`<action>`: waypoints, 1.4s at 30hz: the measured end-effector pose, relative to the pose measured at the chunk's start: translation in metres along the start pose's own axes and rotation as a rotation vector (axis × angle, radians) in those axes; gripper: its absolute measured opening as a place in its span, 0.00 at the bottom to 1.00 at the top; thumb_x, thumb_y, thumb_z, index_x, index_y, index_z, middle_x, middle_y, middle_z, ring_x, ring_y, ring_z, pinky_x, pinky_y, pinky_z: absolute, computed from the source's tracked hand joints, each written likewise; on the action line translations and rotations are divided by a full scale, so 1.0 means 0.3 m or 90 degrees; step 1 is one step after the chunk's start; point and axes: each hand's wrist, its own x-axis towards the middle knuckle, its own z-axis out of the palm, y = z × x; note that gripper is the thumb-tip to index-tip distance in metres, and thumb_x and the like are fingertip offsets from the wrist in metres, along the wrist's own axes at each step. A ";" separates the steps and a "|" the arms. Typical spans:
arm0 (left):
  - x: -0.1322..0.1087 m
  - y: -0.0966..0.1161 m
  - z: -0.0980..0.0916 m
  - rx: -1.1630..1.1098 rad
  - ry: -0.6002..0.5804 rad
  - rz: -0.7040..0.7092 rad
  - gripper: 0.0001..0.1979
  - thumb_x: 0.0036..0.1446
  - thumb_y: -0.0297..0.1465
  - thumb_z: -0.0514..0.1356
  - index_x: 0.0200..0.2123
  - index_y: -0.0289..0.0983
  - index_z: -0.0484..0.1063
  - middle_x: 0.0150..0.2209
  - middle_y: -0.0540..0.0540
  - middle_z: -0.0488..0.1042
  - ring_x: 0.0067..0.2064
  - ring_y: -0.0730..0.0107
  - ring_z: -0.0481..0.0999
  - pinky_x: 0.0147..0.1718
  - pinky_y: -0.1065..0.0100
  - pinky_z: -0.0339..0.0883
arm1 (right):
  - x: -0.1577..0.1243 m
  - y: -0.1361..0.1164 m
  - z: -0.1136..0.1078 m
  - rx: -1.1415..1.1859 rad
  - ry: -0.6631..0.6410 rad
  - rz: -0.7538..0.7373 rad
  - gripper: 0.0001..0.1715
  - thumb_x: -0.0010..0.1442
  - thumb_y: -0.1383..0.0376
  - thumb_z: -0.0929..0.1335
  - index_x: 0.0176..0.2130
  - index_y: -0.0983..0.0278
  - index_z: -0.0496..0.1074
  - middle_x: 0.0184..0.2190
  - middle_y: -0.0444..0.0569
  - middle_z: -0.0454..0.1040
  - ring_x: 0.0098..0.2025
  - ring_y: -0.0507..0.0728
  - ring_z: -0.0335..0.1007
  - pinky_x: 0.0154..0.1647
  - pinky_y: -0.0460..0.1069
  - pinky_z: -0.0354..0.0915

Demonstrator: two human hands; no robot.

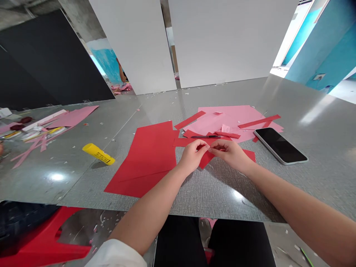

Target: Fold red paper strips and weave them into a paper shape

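Note:
My left hand [193, 155] and my right hand [230, 152] meet over the table, thumbs and forefingers pinched together at their tips. Whatever they pinch is too small or hidden to make out. Just beneath them lies a piece of red paper [205, 160], partly covered by the fingers. Behind the hands, a dark slim pen [205, 137] rests on strips of red paper [191, 142]. Larger red sheets [151, 152] lie flat to the left of my left hand. Pink paper [236, 115] spreads out beyond the strips.
A white-edged phone [280, 145] lies right of the hands. On the left is a yellow glue stick [98, 154]. Pink paper scraps and tape rolls [57, 130] lie farther left. White panels [233, 40] stand along the table's far side. A red stool [50, 237] is below left.

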 end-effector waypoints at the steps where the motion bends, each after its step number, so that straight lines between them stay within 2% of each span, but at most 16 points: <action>1: -0.001 0.003 0.003 0.007 -0.006 -0.001 0.06 0.56 0.32 0.54 0.31 0.37 0.69 0.32 0.50 0.72 0.35 0.72 0.70 0.34 0.71 0.61 | 0.002 0.005 -0.001 0.003 -0.008 0.001 0.09 0.52 0.59 0.66 0.29 0.63 0.71 0.25 0.45 0.71 0.28 0.52 0.66 0.30 0.49 0.63; 5: 0.005 0.000 0.003 0.021 0.011 -0.011 0.07 0.57 0.33 0.53 0.31 0.36 0.67 0.32 0.50 0.72 0.35 0.73 0.69 0.34 0.71 0.60 | 0.012 0.026 -0.014 0.030 -0.021 0.028 0.09 0.51 0.59 0.66 0.29 0.63 0.70 0.24 0.45 0.70 0.27 0.52 0.66 0.30 0.50 0.64; 9: 0.028 -0.032 -0.024 0.000 0.133 -0.049 0.08 0.57 0.34 0.53 0.31 0.36 0.67 0.31 0.48 0.71 0.33 0.72 0.68 0.32 0.71 0.60 | 0.018 0.039 -0.037 0.038 -0.006 0.071 0.09 0.50 0.59 0.67 0.26 0.63 0.68 0.20 0.44 0.68 0.25 0.52 0.65 0.29 0.50 0.65; 11: 0.037 -0.047 -0.030 -0.024 0.162 -0.069 0.09 0.56 0.35 0.53 0.31 0.35 0.67 0.30 0.48 0.71 0.32 0.72 0.68 0.31 0.71 0.60 | 0.019 0.037 -0.041 0.069 0.022 0.073 0.09 0.50 0.60 0.68 0.26 0.63 0.68 0.21 0.44 0.69 0.26 0.52 0.66 0.31 0.51 0.65; 15: 0.032 -0.047 -0.005 -0.058 0.113 -0.036 0.08 0.54 0.35 0.56 0.31 0.35 0.68 0.32 0.48 0.72 0.34 0.72 0.70 0.33 0.71 0.61 | 0.016 0.023 -0.020 0.165 0.025 0.066 0.12 0.50 0.57 0.68 0.32 0.63 0.70 0.30 0.47 0.73 0.33 0.53 0.70 0.37 0.52 0.67; 18: 0.022 -0.036 0.017 -0.073 0.076 -0.011 0.08 0.54 0.35 0.56 0.32 0.36 0.70 0.33 0.47 0.73 0.36 0.71 0.71 0.36 0.70 0.62 | 0.017 0.027 -0.002 0.108 0.016 0.047 0.12 0.51 0.57 0.67 0.30 0.63 0.70 0.28 0.46 0.72 0.30 0.53 0.68 0.34 0.51 0.66; 22: 0.020 -0.036 0.011 -0.085 0.053 -0.019 0.09 0.52 0.36 0.59 0.31 0.35 0.71 0.33 0.47 0.74 0.36 0.71 0.71 0.37 0.70 0.62 | 0.021 0.042 -0.006 0.080 0.015 0.038 0.10 0.52 0.58 0.66 0.29 0.63 0.69 0.25 0.43 0.68 0.28 0.51 0.65 0.31 0.50 0.65; 26: 0.023 -0.036 -0.006 -0.148 0.076 -0.063 0.10 0.50 0.37 0.60 0.29 0.35 0.72 0.29 0.47 0.73 0.32 0.72 0.70 0.33 0.70 0.63 | 0.018 0.029 -0.030 0.179 -0.012 0.104 0.11 0.51 0.58 0.67 0.29 0.64 0.68 0.26 0.44 0.69 0.29 0.51 0.67 0.33 0.50 0.67; 30: 0.020 -0.016 -0.012 -0.253 0.109 -0.101 0.11 0.48 0.38 0.61 0.28 0.34 0.72 0.29 0.47 0.73 0.31 0.71 0.71 0.32 0.68 0.66 | 0.010 0.011 -0.040 0.244 -0.016 0.120 0.13 0.51 0.56 0.68 0.33 0.63 0.69 0.31 0.47 0.73 0.32 0.52 0.70 0.37 0.50 0.68; 32: 0.019 -0.004 -0.015 -0.290 0.142 -0.114 0.11 0.47 0.37 0.62 0.28 0.35 0.72 0.30 0.47 0.73 0.32 0.71 0.72 0.32 0.68 0.67 | 0.010 0.012 -0.037 0.229 -0.050 0.121 0.16 0.50 0.55 0.69 0.36 0.62 0.70 0.34 0.48 0.74 0.35 0.53 0.71 0.37 0.51 0.68; 35: 0.019 0.006 -0.022 -0.347 0.160 -0.126 0.10 0.46 0.37 0.63 0.28 0.35 0.72 0.29 0.48 0.73 0.32 0.71 0.72 0.32 0.68 0.68 | 0.015 0.024 -0.033 0.159 -0.098 0.109 0.16 0.48 0.55 0.70 0.34 0.63 0.73 0.34 0.49 0.74 0.35 0.54 0.70 0.35 0.51 0.69; 38: 0.020 0.009 -0.027 -0.347 0.138 -0.132 0.09 0.47 0.35 0.63 0.30 0.35 0.73 0.32 0.46 0.74 0.34 0.71 0.73 0.33 0.68 0.69 | 0.021 0.036 -0.040 0.107 -0.043 0.084 0.15 0.50 0.54 0.68 0.32 0.63 0.74 0.33 0.49 0.75 0.34 0.55 0.70 0.35 0.52 0.68; 42: 0.016 0.011 -0.026 -0.273 0.090 -0.132 0.10 0.48 0.32 0.62 0.35 0.34 0.73 0.34 0.44 0.75 0.34 0.71 0.75 0.33 0.70 0.69 | 0.019 0.036 -0.055 -0.001 0.088 0.009 0.17 0.53 0.57 0.66 0.41 0.62 0.74 0.35 0.49 0.76 0.35 0.55 0.71 0.39 0.53 0.67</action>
